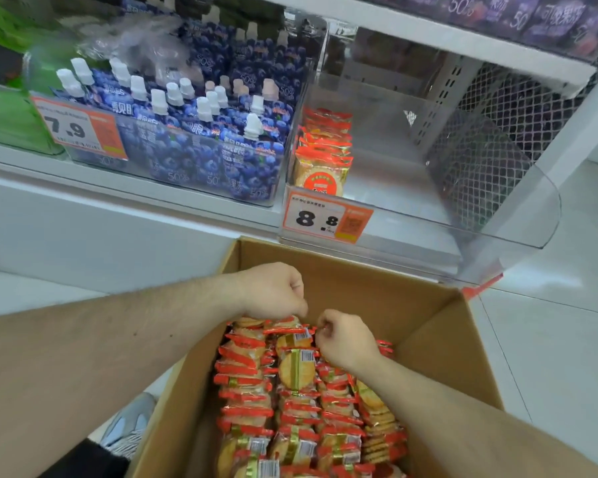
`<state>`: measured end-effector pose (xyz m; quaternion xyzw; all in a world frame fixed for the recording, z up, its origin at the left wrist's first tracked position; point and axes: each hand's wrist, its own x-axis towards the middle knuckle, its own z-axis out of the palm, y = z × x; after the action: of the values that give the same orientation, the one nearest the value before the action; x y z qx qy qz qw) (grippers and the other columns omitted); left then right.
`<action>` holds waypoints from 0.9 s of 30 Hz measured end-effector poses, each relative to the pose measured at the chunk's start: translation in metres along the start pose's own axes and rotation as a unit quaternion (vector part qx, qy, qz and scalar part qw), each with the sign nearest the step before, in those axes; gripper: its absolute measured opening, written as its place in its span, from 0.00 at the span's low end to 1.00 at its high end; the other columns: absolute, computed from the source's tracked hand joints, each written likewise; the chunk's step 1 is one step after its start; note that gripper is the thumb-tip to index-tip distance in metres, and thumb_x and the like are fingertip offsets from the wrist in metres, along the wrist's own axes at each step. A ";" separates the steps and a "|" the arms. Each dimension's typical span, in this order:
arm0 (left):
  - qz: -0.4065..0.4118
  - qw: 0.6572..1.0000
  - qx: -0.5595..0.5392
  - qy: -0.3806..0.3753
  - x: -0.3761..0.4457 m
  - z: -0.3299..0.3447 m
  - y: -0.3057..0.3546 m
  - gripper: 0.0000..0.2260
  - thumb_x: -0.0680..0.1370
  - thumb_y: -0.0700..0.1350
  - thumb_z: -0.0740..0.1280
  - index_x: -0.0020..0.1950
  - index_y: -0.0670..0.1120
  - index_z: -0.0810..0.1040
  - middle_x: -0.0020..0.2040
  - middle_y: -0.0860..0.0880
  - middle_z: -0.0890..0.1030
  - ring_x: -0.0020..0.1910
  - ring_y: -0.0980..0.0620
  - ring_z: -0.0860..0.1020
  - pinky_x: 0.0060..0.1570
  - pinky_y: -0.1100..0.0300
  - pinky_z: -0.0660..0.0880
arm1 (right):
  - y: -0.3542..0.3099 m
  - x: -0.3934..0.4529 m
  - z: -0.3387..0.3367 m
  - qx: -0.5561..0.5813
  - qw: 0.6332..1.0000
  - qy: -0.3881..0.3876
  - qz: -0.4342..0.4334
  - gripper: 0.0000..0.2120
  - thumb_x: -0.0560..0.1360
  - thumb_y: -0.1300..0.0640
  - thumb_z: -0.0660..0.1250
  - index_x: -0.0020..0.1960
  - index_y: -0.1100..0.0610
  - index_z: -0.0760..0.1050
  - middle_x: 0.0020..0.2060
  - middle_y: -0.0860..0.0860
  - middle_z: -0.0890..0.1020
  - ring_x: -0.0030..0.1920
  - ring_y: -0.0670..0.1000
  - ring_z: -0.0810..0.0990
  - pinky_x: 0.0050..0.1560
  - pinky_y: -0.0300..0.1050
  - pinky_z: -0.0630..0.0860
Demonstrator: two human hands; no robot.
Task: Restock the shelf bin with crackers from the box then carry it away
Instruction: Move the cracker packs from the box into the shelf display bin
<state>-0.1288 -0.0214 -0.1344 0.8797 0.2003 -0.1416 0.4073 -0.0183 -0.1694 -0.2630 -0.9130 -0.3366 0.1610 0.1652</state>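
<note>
An open cardboard box (428,326) stands on the floor below the shelf, packed with rows of red-edged cracker packs (296,370). My left hand (273,288) reaches into the far end of the box with its fingers pinched on the top edge of a pack. My right hand (346,339) is beside it, fingers closed on the edge of another pack. Above, the clear shelf bin (463,215) holds one short row of cracker packs (323,157) along its left side, behind an 8.8 price tag (325,219); the remainder of the bin holds nothing.
A bin of blue spouted pouches (194,132) with a 7.9 tag sits left of the cracker bin. Another shelf (428,32) hangs above. A shoe (132,422) rests on the white floor left of the box. Wire mesh backs the shelf at right.
</note>
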 end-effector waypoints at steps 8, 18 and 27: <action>-0.039 0.999 -0.028 -0.025 0.014 0.002 -0.014 0.02 0.73 0.45 0.70 0.43 0.47 0.80 0.37 0.48 0.81 0.36 0.52 0.77 0.41 0.59 0.75 | 0.011 0.018 0.077 0.273 0.902 -0.128 0.310 0.26 0.74 0.45 0.69 0.66 0.57 0.68 0.37 0.55 0.83 0.30 0.53 0.82 0.28 0.45 0.79; -0.087 0.992 -0.059 -0.065 0.017 -0.005 -0.024 0.04 0.77 0.46 0.67 0.50 0.48 0.79 0.53 0.44 0.82 0.42 0.52 0.80 0.40 0.58 0.70 | 0.013 -0.012 0.056 0.440 0.778 -0.158 0.419 0.10 0.78 0.55 0.67 0.57 0.57 0.74 0.46 0.56 0.82 0.41 0.56 0.85 0.48 0.53 0.82; -0.100 0.993 -0.053 -0.017 0.018 -0.002 -0.020 0.31 0.73 0.50 0.72 0.72 0.57 0.62 0.60 0.51 0.74 0.51 0.51 0.77 0.49 0.54 0.78 | -0.031 -0.035 0.000 0.641 0.695 -0.203 0.256 0.09 0.75 0.67 0.66 0.41 0.57 0.69 0.45 0.55 0.84 0.50 0.54 0.81 0.57 0.51 0.76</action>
<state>-0.1222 -0.0039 -0.1539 0.8298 0.2874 -0.1854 0.4409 -0.0614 -0.1703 -0.2440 -0.5819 0.0693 0.5553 0.5901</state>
